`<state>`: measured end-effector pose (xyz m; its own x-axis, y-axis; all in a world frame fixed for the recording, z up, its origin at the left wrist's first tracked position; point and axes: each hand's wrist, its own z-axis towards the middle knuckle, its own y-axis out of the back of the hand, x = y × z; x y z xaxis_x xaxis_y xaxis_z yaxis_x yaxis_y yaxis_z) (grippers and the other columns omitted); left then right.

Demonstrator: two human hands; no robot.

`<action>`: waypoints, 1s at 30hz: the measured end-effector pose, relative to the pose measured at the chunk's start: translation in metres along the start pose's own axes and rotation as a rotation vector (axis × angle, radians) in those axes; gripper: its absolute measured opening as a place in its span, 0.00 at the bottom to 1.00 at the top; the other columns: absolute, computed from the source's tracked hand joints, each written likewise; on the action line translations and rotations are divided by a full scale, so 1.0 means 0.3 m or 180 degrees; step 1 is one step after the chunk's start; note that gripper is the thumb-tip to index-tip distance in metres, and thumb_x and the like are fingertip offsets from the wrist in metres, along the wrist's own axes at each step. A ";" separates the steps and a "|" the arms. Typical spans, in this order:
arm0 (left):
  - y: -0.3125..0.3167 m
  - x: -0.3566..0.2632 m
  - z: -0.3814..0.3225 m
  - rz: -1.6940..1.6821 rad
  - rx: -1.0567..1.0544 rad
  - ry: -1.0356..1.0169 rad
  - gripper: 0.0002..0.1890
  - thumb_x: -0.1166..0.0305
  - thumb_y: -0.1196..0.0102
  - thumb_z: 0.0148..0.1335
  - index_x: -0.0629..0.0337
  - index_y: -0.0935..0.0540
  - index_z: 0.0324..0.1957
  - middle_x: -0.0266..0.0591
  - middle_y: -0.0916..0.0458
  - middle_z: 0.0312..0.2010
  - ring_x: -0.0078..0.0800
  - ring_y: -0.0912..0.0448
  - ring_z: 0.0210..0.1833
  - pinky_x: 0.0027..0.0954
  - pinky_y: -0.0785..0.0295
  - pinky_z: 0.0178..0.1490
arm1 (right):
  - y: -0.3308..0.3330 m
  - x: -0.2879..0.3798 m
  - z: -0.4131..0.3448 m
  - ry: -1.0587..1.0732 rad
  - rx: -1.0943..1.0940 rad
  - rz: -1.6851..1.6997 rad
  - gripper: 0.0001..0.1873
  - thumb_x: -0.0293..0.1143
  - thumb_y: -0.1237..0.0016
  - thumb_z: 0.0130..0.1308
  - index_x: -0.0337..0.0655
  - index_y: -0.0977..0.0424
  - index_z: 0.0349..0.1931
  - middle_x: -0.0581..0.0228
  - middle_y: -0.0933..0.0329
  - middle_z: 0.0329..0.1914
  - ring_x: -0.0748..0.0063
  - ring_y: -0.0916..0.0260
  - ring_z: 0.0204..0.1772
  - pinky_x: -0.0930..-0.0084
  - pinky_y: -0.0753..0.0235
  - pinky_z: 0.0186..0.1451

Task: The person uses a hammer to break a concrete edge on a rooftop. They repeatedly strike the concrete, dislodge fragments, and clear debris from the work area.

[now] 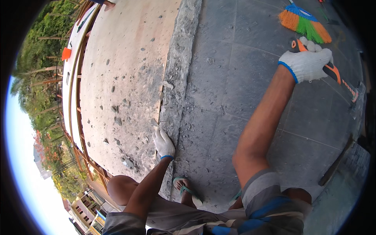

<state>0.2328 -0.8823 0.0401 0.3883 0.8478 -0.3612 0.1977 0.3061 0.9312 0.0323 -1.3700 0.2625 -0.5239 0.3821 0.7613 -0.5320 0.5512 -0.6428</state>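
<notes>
My right hand [310,63], in a white knit glove with a blue cuff, grips the black-and-orange handle of a hammer [333,72] raised out to the right. The hammer's far end reaches the picture's dim rim, where its head is hard to make out. Low in the middle, my left hand [164,144], gloved the same way, rests back-up on a rough, broken concrete strip [183,38]. Its fingers point away from me along the strip's left edge. Whatever may be under its palm is hidden. Chips and grey dust lie around it.
Dusty dark floor tiles [211,85] lie right of the strip. Left are pale boards [126,53] scattered with rubble [117,120], then gaps and a framed edge. An orange container [66,54] stands there. A broom [305,25] lies top right. Another person's foot [109,5] shows top left.
</notes>
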 end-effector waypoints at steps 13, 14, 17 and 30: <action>0.027 -0.005 -0.014 -0.0088 0.0084 0.0034 0.28 0.53 0.56 0.90 0.70 0.20 0.71 0.69 0.20 0.68 0.67 0.23 0.72 0.56 0.29 0.78 | 0.309 -0.229 -0.095 -0.0749 0.1628 -0.0113 0.12 0.31 0.42 0.82 0.38 0.26 0.58 0.70 0.30 0.29 0.80 0.31 0.26 0.68 0.18 0.30; 0.017 -0.007 -0.006 -0.0114 0.0091 0.0050 0.28 0.53 0.56 0.90 0.70 0.20 0.71 0.69 0.20 0.68 0.66 0.23 0.72 0.56 0.29 0.78 | 0.255 -0.157 0.016 -0.0371 0.1505 0.0049 0.07 0.28 0.45 0.80 0.37 0.27 0.52 0.69 0.31 0.29 0.80 0.33 0.26 0.68 0.19 0.31; 0.005 0.000 0.000 -0.0114 0.0086 0.0031 0.28 0.54 0.56 0.90 0.70 0.20 0.71 0.70 0.21 0.68 0.67 0.23 0.72 0.57 0.30 0.78 | 0.083 0.017 0.158 0.0711 0.0453 -0.0094 0.17 0.28 0.51 0.77 0.48 0.40 0.27 0.70 0.37 0.22 0.69 0.32 0.26 0.67 0.30 0.31; 0.016 -0.007 -0.002 -0.0245 0.0026 -0.0111 0.28 0.54 0.56 0.90 0.73 0.20 0.69 0.72 0.20 0.66 0.69 0.23 0.70 0.57 0.30 0.77 | 0.344 -0.361 -0.369 -0.1528 0.2167 -0.0618 0.14 0.32 0.37 0.80 0.39 0.21 0.59 0.72 0.25 0.29 0.83 0.27 0.25 0.76 0.23 0.25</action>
<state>0.2324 -0.8823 0.0453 0.4028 0.8062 -0.4333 0.2356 0.3661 0.9003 0.1078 -1.2723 0.1231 -0.5253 -0.1133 0.8434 -0.8447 -0.0502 -0.5329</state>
